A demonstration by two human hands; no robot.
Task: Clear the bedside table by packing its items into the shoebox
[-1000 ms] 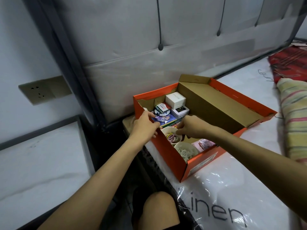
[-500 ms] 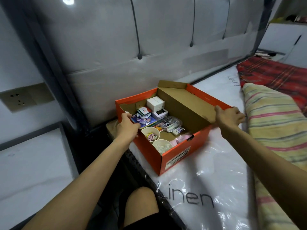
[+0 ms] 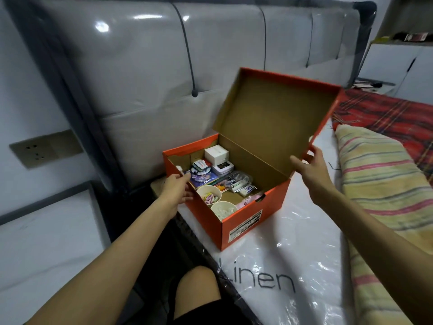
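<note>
Shoebox (image 3: 243,221): orange card, sitting on the plastic-wrapped mattress (image 3: 293,266) at its near edge, close under the headboard (image 3: 140,78). The pale top at far left looks like the bedside table (image 3: 46,242); the part in view carries nothing.

Lid (image 3: 276,118): hinged on the far long wall, tilted up roughly halfway, brown inner face toward the camera.

Right hand (image 3: 311,167): pinches the lid's free edge near its corner, with the thumb flat on the inner face. The other fingers are wrapped behind the lip and mostly hidden.

Left hand (image 3: 178,188): grips the near left wall, fingers together and hooked over the rim. The thumb's place is too blurred to call.

Contents: 2 paper cups (image 3: 209,195) of small bits, a white carton (image 3: 216,154), flat packets and cards. It is loosely packed, and bare floor shows on the right side.

Handling, as a judgement:
- The load is probably light, since the items are small and mostly paper or plastic.
- Thin card walls flex, and a lid held by 1 corner will twist, so a hold nearer the middle of the free edge would bring it down squarer.
- The open cups could tip and spill if the box is jolted or tilted.
- The plastic film looks slick, so the box may skate when the lid is pressed home. Bracing the left wall guards against that.
- To carry it, both hands under the short ends would be safest, never by the lid.
</note>
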